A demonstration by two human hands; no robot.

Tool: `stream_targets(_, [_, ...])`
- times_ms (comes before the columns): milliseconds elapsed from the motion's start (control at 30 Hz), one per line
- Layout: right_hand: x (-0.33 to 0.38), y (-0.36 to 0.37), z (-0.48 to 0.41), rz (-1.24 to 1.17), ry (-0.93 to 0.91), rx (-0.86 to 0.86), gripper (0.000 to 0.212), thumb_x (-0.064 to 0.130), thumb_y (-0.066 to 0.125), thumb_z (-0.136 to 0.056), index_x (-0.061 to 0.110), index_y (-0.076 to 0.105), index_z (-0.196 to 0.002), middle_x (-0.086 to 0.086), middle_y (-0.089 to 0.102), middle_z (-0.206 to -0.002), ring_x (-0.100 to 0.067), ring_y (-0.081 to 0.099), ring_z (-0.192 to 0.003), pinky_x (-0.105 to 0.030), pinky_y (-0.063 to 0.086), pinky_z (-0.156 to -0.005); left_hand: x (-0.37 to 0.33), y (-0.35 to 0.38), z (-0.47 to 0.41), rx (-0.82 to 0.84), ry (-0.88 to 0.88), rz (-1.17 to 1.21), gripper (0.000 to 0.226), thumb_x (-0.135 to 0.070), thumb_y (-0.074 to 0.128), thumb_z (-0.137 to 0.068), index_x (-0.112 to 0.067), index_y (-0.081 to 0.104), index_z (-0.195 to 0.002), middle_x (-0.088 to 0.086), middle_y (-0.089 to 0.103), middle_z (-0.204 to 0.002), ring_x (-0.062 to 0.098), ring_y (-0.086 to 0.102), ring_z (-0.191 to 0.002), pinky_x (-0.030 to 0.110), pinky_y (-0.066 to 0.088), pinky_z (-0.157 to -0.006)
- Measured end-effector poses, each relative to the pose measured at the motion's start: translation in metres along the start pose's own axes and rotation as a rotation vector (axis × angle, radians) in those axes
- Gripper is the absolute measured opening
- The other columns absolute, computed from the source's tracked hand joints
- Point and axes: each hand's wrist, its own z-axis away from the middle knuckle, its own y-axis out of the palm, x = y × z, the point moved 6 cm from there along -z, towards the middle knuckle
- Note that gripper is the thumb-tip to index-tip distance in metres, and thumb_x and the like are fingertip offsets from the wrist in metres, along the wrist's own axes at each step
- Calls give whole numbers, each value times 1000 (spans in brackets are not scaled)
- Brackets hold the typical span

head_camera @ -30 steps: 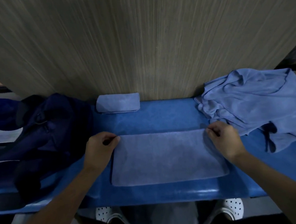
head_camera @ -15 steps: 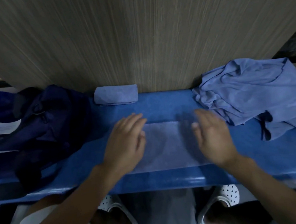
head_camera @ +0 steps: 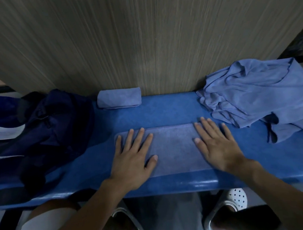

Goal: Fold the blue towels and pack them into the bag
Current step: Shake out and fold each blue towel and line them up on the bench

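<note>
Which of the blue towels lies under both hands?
The flat towel in the middle; the folded towel sits untouched by the wall, the crumpled pile to the right.

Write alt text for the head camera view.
The left hand and right hand press flat on a folded blue towel on a blue bench. Behind it a smaller folded towel sits by the wood-grain wall; a dark bag lies to the left, a heap of unfolded towels to the right.
</note>
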Motion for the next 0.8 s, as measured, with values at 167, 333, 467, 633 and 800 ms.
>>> stream_targets(167, [12, -26, -6, 110, -8, -89, 69, 53, 5, -99, 14, 32, -150, -6, 26, -158, -22, 18, -148, -58, 9, -117, -1, -8, -1, 48, -6, -6, 76, -64, 5, -90, -27, 1, -156, 1, -9, -164, 25, -15, -150, 55, -1, -119])
stream_targets(333, [40, -5, 0, 32, -56, -59, 62, 48, 12, -100, 17, 36, -149, -3, 32, -156, -20, 26, -146, -52, 12, -115, -59, -39, -12, -142, 50, 90, 69, -48, 14, -95, -14, 18, -155, 4, 10, -163, 20, 5, -151, 50, 10, -121])
stream_targets(467, [35, -3, 1, 62, -64, -82, 57, 40, 22, -98, 15, 43, -145, -4, 37, -154, -20, 32, -143, -52, 16, -112, -100, -23, -38, -120, 127, 111, 63, -40, 9, -99, -11, 21, -154, 6, 20, -162, 17, 12, -150, 43, 9, -122])
stream_targets(633, [36, -4, 0, 28, -59, -63, 58, 44, 19, -99, 19, 35, -150, 0, 30, -157, -16, 23, -146, -50, 11, -116, -26, -6, -28, -84, 11, 32, 62, -49, 8, -97, -28, 13, -156, -3, 9, -164, 18, 3, -151, 45, 6, -122])
stream_targets(800, [35, -5, -1, 46, -42, -21, 63, 47, 12, -97, 21, 30, -152, 0, 24, -160, -17, 17, -148, -52, 6, -118, 43, -2, -1, -56, -163, 88, 69, -53, 5, -93, -26, 12, -156, -2, 7, -164, 18, -1, -151, 40, 5, -123])
